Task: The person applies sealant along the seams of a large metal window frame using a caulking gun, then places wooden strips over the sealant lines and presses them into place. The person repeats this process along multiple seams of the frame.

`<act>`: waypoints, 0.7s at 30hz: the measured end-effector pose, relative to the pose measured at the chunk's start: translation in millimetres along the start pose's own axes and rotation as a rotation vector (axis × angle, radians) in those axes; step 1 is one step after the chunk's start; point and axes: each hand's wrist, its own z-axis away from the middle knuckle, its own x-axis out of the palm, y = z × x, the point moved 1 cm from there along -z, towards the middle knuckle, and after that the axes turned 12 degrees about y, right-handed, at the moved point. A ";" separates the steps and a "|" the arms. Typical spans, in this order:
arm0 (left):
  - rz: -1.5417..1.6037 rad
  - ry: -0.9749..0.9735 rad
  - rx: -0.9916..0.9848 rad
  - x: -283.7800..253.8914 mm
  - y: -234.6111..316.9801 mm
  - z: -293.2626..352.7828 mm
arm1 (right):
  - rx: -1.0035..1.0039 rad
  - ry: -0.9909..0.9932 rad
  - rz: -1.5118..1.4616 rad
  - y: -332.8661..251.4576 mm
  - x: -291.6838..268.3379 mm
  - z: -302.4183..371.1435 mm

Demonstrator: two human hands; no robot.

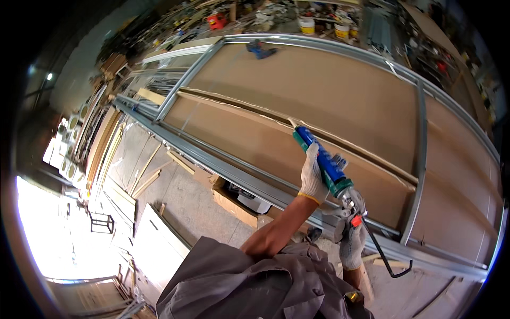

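Both my hands, in white knit gloves, hold a green caulking gun point(340, 187) loaded with a blue sealant tube point(325, 159). My left hand point(312, 178) is wrapped round the barrel from the left side. At the rear, my right hand point(350, 242) grips the handle near the trigger; a hooked black rod sticks out behind it. The pale nozzle point(292, 123) points away from me at a long narrow strip point(239, 110) on the brown panel point(329, 80). Whether the nozzle touches the strip I cannot tell. Thin pale beads run along the strip's edges.
A grey metal frame point(422, 138) surrounds the panel. Near its far edge lies a blue power tool point(260, 51). Below the near rail stands an open cardboard box point(236, 204). Loose wood strips point(146, 178) lie on the floor at left. Buckets point(307, 25) and clutter fill the back.
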 end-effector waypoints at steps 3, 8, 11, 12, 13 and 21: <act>0.032 0.117 0.088 -1.2 52.8 17.2 | -0.082 -0.021 0.037 38.0 20.8 -2.1; 0.119 0.074 0.210 -34.0 122.0 18.4 | -0.116 -0.264 0.163 54.2 82.6 9.0; 0.052 0.040 0.265 -54.9 159.9 14.1 | -0.078 -0.075 0.239 76.6 118.7 20.4; 0.066 0.116 0.249 -58.2 176.0 18.2 | -0.026 -0.053 0.219 89.3 121.2 24.7; 0.073 0.109 0.242 -67.2 186.2 16.9 | 0.020 -0.041 0.144 97.9 127.3 28.8; 0.029 0.105 0.207 -121.1 218.0 22.9 | 0.216 0.123 0.307 156.5 176.7 62.3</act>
